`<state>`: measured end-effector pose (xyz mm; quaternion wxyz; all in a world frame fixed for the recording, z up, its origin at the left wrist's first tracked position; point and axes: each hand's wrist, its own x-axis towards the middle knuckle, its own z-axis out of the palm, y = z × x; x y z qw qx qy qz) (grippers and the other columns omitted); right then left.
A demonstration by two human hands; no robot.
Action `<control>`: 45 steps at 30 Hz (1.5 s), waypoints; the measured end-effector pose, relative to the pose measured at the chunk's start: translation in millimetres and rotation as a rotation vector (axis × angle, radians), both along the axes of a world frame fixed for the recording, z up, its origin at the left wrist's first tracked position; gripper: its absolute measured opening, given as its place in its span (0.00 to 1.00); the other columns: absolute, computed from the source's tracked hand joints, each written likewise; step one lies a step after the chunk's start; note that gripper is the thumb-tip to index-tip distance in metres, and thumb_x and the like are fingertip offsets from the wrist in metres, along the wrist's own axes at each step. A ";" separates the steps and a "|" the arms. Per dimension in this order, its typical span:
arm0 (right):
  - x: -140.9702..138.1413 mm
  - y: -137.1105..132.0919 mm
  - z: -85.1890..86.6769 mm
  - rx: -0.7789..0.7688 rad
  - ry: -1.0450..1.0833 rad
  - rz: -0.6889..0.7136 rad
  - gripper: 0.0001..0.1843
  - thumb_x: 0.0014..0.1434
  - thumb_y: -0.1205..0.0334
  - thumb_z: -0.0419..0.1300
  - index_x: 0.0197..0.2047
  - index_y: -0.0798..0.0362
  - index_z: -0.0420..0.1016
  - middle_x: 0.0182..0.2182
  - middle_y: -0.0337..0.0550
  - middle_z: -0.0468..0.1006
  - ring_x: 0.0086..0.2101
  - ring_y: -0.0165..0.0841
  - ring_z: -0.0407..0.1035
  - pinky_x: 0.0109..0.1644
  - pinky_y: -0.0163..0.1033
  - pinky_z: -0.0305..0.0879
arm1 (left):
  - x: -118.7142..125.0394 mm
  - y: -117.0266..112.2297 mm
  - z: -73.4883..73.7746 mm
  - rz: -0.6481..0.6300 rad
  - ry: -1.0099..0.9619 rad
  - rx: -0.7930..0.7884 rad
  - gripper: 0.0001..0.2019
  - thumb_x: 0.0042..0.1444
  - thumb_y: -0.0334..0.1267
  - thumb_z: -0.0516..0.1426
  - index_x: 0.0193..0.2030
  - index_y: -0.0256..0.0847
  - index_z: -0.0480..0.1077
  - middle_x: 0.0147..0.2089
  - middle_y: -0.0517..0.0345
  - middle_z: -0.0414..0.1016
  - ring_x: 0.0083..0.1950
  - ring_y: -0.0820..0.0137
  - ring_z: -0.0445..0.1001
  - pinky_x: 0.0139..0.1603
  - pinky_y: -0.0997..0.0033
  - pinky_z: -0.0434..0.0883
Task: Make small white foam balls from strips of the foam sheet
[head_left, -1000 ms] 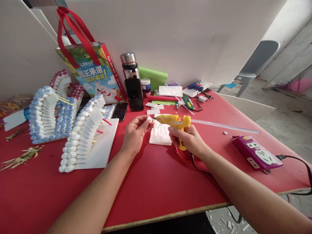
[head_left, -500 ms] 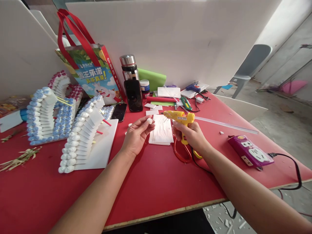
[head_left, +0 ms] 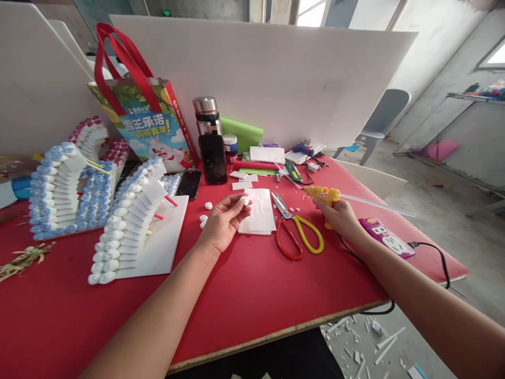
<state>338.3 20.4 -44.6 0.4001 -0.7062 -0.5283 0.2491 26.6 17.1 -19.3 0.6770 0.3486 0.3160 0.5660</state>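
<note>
So the left hand (head_left: pixel 223 221) had a small white piece (head_left: pixel 245 200) pinched between thumb and fingertips, closed right down on it, above the left side of the white paper stack (head_left: pixel 258 213). The right hand (head_left: pixel 343 216) was wrapped around the yellow glue gun (head_left: pixel 321 193) over at the right, nozzle aimed left, well apart from the piece; couldn't tell if the trigger was squeezed. IMO, for gluing something that tiny you'd want to pinch it by the edges, give it just a small dab and keep your fingertips off the hot tip. I'd also watch that the long clear glue stick (head_left: pixel 374 204) poking out the back didn't snag, and swing the nozzle wide of the open scissors (head_left: pixel 289 213) lying between the hands. As for containers: the printed bag (head_left: pixel 148 123) stood at the far left, its contents hidden. Right of it was a steel flask (head_left: pixel 207 113), lid on, then a small jar (head_left: pixel 230 143) that looked capped, so no clue what was inside either.
</note>
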 end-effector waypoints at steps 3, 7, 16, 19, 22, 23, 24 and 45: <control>2.5 -3.2 -4.1 -0.001 -0.125 0.028 0.28 0.55 0.37 0.60 0.20 0.51 0.59 0.15 0.36 0.61 0.18 0.27 0.55 0.20 0.37 0.51 | 0.5 -0.5 0.1 -0.009 0.007 0.000 0.12 0.51 0.34 0.69 0.43 0.37 0.80 0.41 0.52 0.81 0.38 0.75 0.78 0.46 0.75 0.76; 4.4 -2.9 -1.7 -0.030 -0.306 0.037 0.30 0.56 0.35 0.57 0.19 0.50 0.56 0.14 0.38 0.63 0.18 0.29 0.56 0.21 0.38 0.50 | 1.4 -1.4 1.3 -0.023 0.018 -0.021 0.12 0.50 0.34 0.69 0.42 0.37 0.80 0.40 0.52 0.81 0.39 0.74 0.78 0.48 0.73 0.76; 6.2 -53.6 10.2 -0.009 -0.608 0.087 0.28 0.61 0.40 0.55 0.49 0.56 0.74 0.45 0.56 0.78 0.36 0.42 0.74 0.38 0.44 0.67 | 2.4 -2.7 1.8 -0.049 -0.006 -0.025 0.12 0.50 0.34 0.69 0.43 0.37 0.81 0.40 0.53 0.81 0.38 0.75 0.78 0.47 0.74 0.76; -7.9 -97.7 24.2 0.104 -0.748 0.079 0.28 0.65 0.45 0.53 0.60 0.56 0.70 0.52 0.60 0.76 0.47 0.52 0.74 0.45 0.50 0.69 | 2.4 -3.0 2.2 -0.055 -0.004 -0.016 0.13 0.50 0.34 0.70 0.43 0.38 0.81 0.41 0.52 0.81 0.38 0.75 0.78 0.48 0.73 0.76; -37.8 -122.1 49.3 0.258 -0.545 0.212 0.17 0.66 0.53 0.55 0.55 0.46 0.75 0.49 0.50 0.79 0.42 0.44 0.76 0.42 0.45 0.71 | 3.4 -3.9 3.8 -0.058 0.011 0.009 0.12 0.50 0.34 0.70 0.43 0.38 0.81 0.41 0.52 0.82 0.38 0.75 0.78 0.49 0.72 0.75; -50.8 -121.2 58.4 0.302 -0.437 0.262 0.16 0.66 0.55 0.57 0.55 0.46 0.75 0.49 0.49 0.79 0.41 0.42 0.76 0.41 0.44 0.71 | 4.0 -4.4 4.5 -0.055 0.020 0.017 0.12 0.50 0.34 0.70 0.43 0.38 0.81 0.41 0.52 0.82 0.38 0.75 0.78 0.49 0.72 0.75; -64.6 -115.4 66.6 0.361 -0.341 0.310 0.15 0.66 0.58 0.57 0.55 0.46 0.75 0.48 0.48 0.80 0.42 0.41 0.76 0.42 0.43 0.71 | 4.6 -4.8 5.2 -0.052 0.030 0.023 0.12 0.50 0.34 0.70 0.43 0.39 0.81 0.42 0.52 0.82 0.38 0.75 0.78 0.49 0.72 0.75; -139.0 12.6 22.8 0.241 0.585 0.639 0.10 0.58 0.65 0.60 0.42 0.54 0.81 0.39 0.43 0.80 0.36 0.31 0.72 0.39 0.37 0.72 | 3.3 -2.1 1.3 0.077 0.292 0.163 0.13 0.54 0.39 0.67 0.46 0.41 0.81 0.41 0.53 0.81 0.39 0.71 0.77 0.46 0.68 0.74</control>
